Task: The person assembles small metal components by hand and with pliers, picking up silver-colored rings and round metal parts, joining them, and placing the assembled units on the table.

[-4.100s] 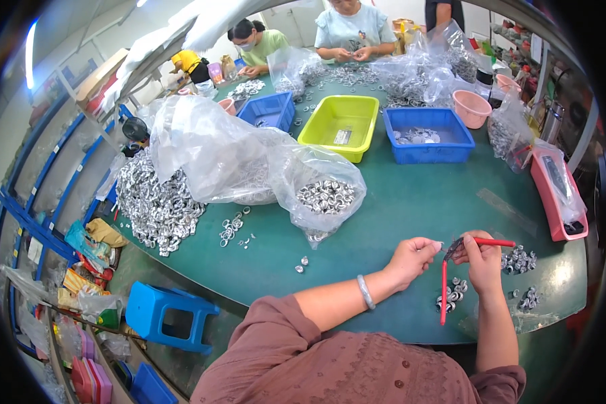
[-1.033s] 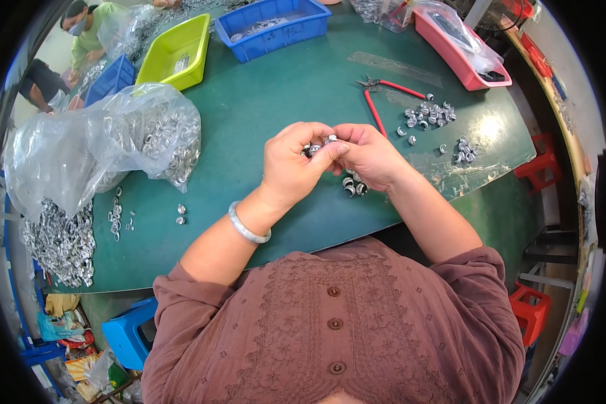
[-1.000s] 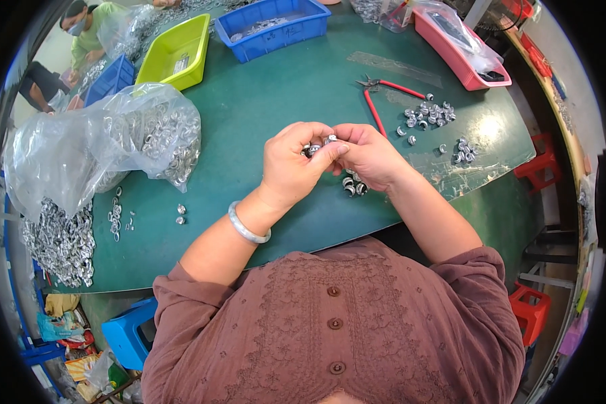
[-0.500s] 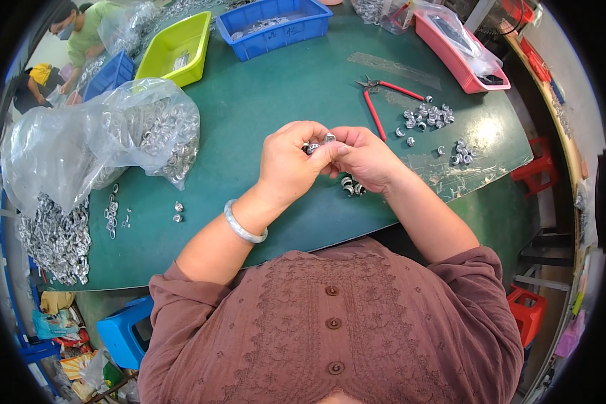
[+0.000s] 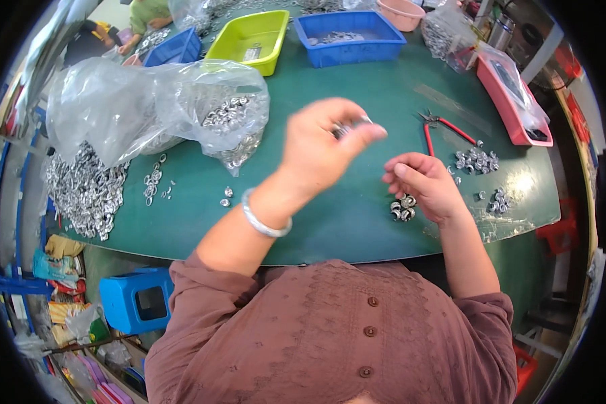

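Note:
Blurred by motion, my left hand (image 5: 320, 145) is raised over the middle of the table, a pale bangle on its wrist. Its fingers curl around small silvery metal pieces (image 5: 343, 129), partly hidden in the palm. To the right, my right hand (image 5: 427, 183) has bent fingers with the thumb close against them; anything between them is hidden. Just below its fingertips lies a small cluster of curved silvery pieces (image 5: 403, 209). Beyond it rest red-handled pliers (image 5: 449, 128), opened wide. Two more groups, a larger pile (image 5: 478, 160) and a smaller pile (image 5: 499, 201), lie farther right.
At left, a clear plastic bag (image 5: 161, 101) of metal parts stands beside a big heap (image 5: 87, 192) of silvery links. A green tray (image 5: 248, 37), a blue tray (image 5: 349, 52) and a pink tray (image 5: 512, 108) line the far side. Another person's hand (image 5: 126, 48) shows far left.
My hands have come apart: the left has lifted away with the pieces, and the right has drawn to the right by the small cluster. The whole view has shifted.

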Available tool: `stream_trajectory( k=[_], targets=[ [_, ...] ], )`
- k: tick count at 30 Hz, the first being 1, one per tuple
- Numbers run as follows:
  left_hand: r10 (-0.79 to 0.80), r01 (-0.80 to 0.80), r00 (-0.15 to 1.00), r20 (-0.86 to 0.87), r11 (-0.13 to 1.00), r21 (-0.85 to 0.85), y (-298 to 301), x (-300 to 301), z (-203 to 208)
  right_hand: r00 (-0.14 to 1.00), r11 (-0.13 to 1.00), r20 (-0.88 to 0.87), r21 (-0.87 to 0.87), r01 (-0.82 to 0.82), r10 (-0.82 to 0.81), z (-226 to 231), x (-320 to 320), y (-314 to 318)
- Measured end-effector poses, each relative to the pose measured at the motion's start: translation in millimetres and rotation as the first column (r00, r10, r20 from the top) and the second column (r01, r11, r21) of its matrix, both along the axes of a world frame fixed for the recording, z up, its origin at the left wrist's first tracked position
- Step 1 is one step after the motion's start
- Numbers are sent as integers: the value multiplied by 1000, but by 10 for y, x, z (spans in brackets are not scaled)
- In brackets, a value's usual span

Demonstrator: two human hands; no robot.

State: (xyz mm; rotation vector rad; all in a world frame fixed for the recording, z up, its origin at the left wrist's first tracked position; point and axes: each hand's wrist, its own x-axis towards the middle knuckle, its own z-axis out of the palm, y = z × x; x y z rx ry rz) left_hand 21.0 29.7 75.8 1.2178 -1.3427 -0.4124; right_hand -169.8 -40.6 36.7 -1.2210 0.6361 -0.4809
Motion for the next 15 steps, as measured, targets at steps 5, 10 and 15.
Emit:
stream_trajectory(
  k=[5, 10, 15],
  targets=[
    [374, -235, 841, 391, 903, -359, 276, 706, 553, 998, 999, 44, -31, 34, -33, 73, -119, -32],
    [308, -364, 789, 532, 932, 0, 325, 1270, 736, 992, 984, 13, -120, 129, -128, 23, -286, -189],
    [6, -373, 729, 684, 842, 390, 267, 1693, 462, 958, 872, -203, -481, 84, -204, 41, -372, -244]
  ],
)
